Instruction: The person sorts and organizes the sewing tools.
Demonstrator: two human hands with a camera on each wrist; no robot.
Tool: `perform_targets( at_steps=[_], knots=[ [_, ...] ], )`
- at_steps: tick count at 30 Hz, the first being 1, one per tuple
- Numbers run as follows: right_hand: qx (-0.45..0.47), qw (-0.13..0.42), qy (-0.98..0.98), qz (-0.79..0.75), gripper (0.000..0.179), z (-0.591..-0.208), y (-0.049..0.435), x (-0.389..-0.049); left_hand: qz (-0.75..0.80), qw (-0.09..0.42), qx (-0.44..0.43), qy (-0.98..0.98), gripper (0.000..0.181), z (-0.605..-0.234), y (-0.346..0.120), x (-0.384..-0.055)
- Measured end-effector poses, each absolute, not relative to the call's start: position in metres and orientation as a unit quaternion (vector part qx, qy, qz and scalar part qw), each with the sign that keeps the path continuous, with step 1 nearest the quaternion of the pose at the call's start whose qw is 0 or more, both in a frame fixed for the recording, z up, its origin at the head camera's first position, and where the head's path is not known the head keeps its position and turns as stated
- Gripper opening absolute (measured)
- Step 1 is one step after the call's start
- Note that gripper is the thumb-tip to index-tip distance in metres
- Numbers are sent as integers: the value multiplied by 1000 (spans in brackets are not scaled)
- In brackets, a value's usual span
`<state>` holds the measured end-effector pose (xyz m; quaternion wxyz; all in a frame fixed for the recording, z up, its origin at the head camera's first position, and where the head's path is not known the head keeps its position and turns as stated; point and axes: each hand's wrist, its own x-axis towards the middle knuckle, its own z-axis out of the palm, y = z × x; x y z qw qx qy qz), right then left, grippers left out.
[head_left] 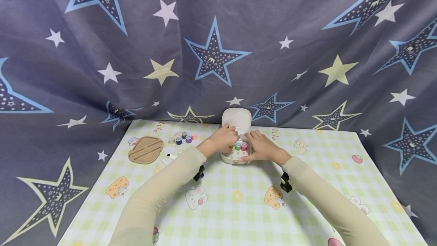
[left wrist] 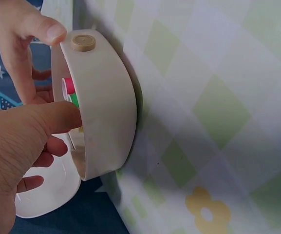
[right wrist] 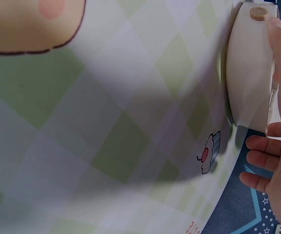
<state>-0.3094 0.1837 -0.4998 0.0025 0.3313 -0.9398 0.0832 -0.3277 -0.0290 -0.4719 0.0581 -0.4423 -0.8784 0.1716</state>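
White box (left wrist: 108, 102) found on desk (head_left: 235, 219); green spool (head_left: 238, 146) and magenta spool (head_left: 244, 146) seated inside. Box side grasped by right hand (head_left: 262, 147). Left hand (head_left: 223, 139) inserted at opposite side; fingertips obscured, grip cannot be determined.

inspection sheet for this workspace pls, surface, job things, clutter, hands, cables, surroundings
Surface: checked tablecloth with cartoon prints
Job's things: white box, lid open; green cylinder and pink cylinder inside
Clutter: brown tray, loose cylinders and a small white item, left side
Hands: left hand reaches into the box, grip unclear; right hand holds the box, thumb at its rim
Cables: nothing seen
Surroundings: star-print cloth behind the table
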Motion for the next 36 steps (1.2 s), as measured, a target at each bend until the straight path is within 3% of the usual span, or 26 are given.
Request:
perform_targets(
  at_steps=[36],
  knots=[
    [330,3,-940,90,103,-497,182,-306,153,69,-426,-889,37,-485,-35,-330]
  ],
)
